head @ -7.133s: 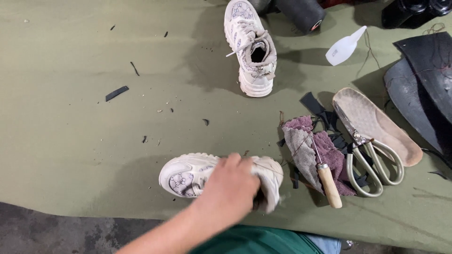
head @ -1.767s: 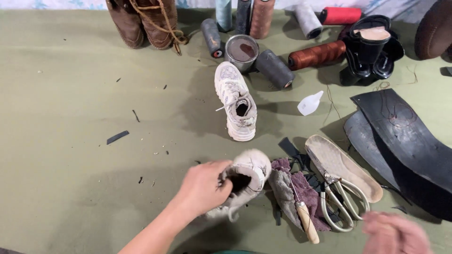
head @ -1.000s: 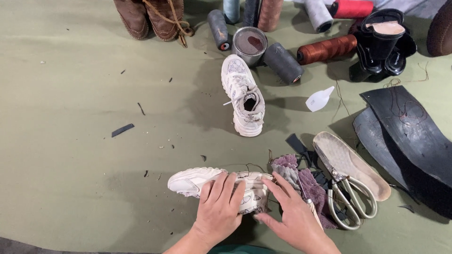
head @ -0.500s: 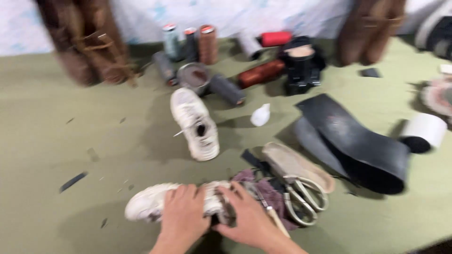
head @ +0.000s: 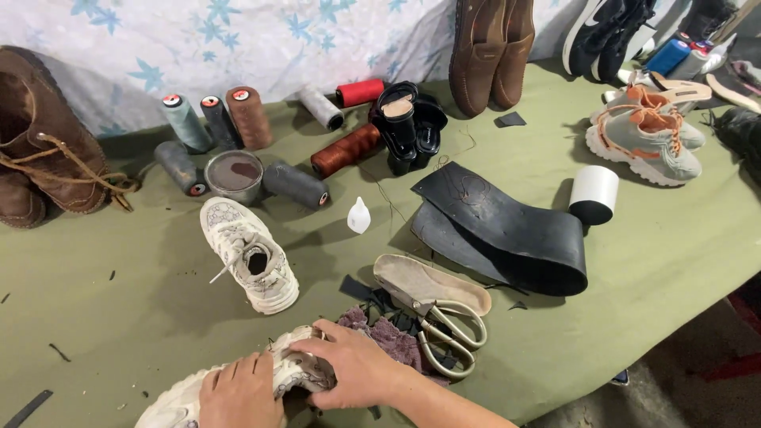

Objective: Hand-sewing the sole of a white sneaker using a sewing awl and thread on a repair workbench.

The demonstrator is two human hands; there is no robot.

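Both hands grip one white sneaker (head: 198,392) lying on its side at the near edge of the green table (head: 119,301) — the left hand (head: 238,394) closed over its middle, the right hand (head: 358,372) clasping its heel end. Its mate (head: 250,255) stands upright just beyond; scissors (head: 448,333) and an insole (head: 428,283) lie to the right.

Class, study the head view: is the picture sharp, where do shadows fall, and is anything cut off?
Head view: sharp throughout, soft even light; the upright white sneaker casts a faint shadow to its left; the lower edge crops the left hand and the held sneaker.
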